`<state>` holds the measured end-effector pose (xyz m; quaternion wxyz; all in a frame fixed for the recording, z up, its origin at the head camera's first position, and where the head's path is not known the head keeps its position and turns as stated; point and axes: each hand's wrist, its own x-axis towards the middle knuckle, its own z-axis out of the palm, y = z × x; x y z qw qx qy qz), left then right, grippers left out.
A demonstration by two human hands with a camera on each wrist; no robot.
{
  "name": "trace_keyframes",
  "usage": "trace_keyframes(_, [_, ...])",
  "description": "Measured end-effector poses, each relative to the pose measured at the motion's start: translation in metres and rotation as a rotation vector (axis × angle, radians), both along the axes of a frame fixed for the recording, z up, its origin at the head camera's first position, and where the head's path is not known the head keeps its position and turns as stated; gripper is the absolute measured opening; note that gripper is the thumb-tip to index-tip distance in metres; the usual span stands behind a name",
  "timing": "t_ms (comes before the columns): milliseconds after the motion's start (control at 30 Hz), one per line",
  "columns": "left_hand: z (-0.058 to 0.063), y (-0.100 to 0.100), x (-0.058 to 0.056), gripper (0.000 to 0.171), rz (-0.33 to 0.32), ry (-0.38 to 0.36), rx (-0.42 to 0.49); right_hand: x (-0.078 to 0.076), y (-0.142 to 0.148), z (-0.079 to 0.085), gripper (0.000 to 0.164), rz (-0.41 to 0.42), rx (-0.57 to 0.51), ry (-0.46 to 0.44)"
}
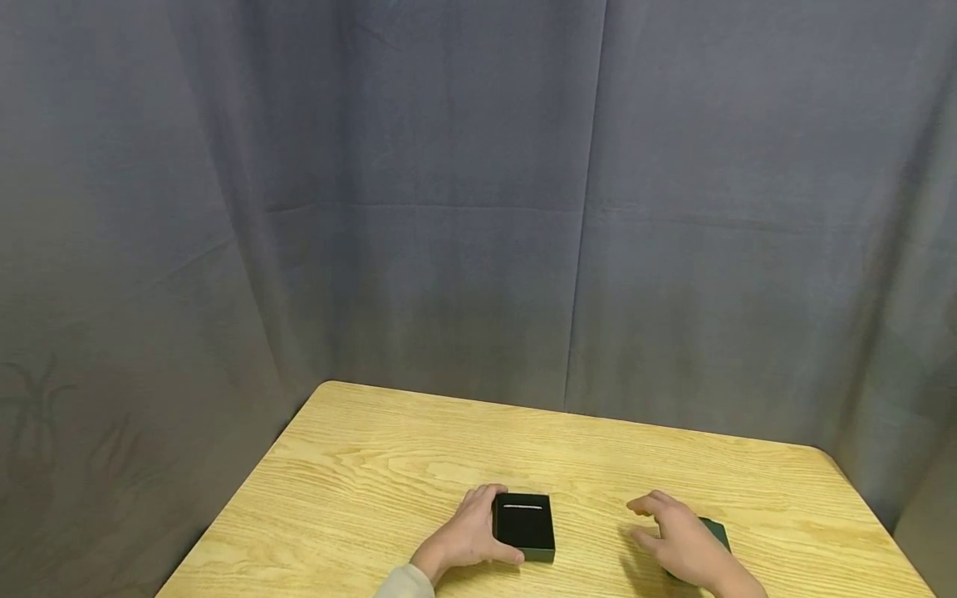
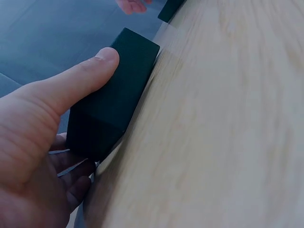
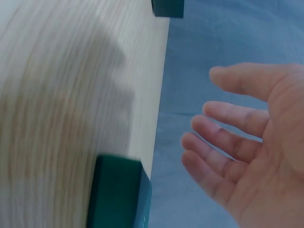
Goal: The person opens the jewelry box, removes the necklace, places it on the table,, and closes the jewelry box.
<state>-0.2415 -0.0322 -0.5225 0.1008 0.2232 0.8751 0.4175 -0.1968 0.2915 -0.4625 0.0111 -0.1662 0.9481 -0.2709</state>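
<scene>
My left hand [image 1: 467,533] holds a small dark green box [image 1: 525,531] from its left side, thumb along the front wall and fingers at the back. The box stands on the table with its top off, showing a black insert with a thin pale strip near the far end. In the left wrist view, the thumb presses on the green wall [image 2: 114,90]. To the right, my right hand [image 1: 684,544] hovers with loosely bent fingers and nothing between them. Partly hidden beneath it lies a second green piece, like the box's lid [image 1: 716,531], also seen in the right wrist view.
A light wood-grain table [image 1: 419,432] with rounded far corners carries both pieces. Grey curtains [image 1: 463,208] hang behind it and along the left and right sides. Bare wood lies between the two hands.
</scene>
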Motion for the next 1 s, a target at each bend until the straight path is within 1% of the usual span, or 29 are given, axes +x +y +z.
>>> trace_keyframes(167, [-0.003, 0.000, -0.001, 0.099, 0.006, -0.006, 0.021, -0.005, -0.011, -0.002, 0.030, 0.037, -0.021, -0.030])
trace_keyframes(333, [-0.004, -0.001, -0.001, 0.100, 0.012, 0.006, 0.023, -0.008, -0.025, -0.002, 0.027, 0.079, -0.008, -0.003])
trace_keyframes(467, [-0.004, -0.002, -0.001, 0.099, 0.011, -0.004, 0.034, -0.012, -0.037, -0.002, 0.025, 0.105, 0.003, 0.017])
trace_keyframes(667, [-0.005, -0.002, 0.000, 0.098, 0.007, -0.023, 0.041, -0.017, -0.053, -0.002, 0.024, 0.145, 0.011, 0.040])
trace_keyframes(1000, [-0.004, 0.000, -0.001, 0.099, 0.014, 0.004, 0.037, -0.022, -0.072, -0.005, 0.029, 0.210, 0.001, 0.044])
